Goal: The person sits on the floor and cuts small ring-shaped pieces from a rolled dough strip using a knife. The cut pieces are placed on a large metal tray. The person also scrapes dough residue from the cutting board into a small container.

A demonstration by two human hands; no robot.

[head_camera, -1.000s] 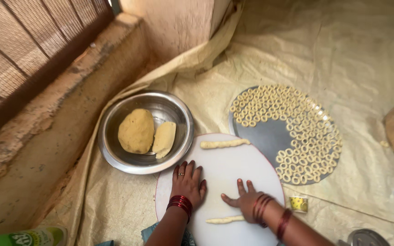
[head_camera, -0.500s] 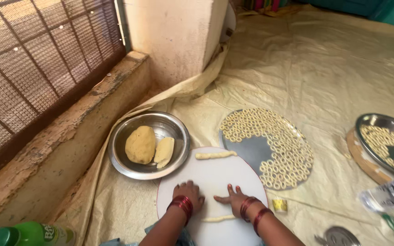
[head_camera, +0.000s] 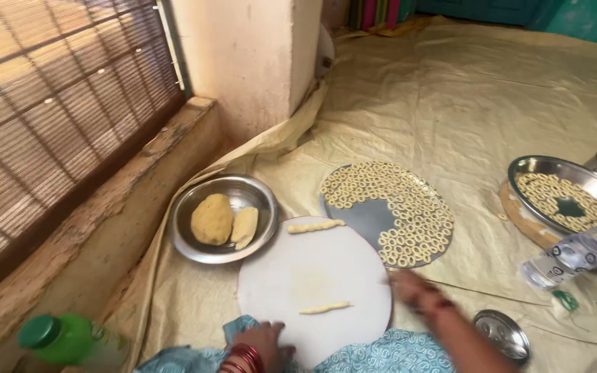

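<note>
White and round, the rolling board [head_camera: 312, 276] is lying on the floor sheet [head_camera: 519, 103] with the left hand [head_camera: 262, 343] resting flat and empty on its near edge. The right hand [head_camera: 409, 284] is blurring past the board's right rim; whether it is holding anything cannot be told. One dough strip [head_camera: 325, 307] is lying between the hands, another [head_camera: 316, 225] at the far edge. Beyond, a steel bowl [head_camera: 224, 218] is holding dough lumps, and a tray [head_camera: 386, 212] is carrying dough rings.
</note>
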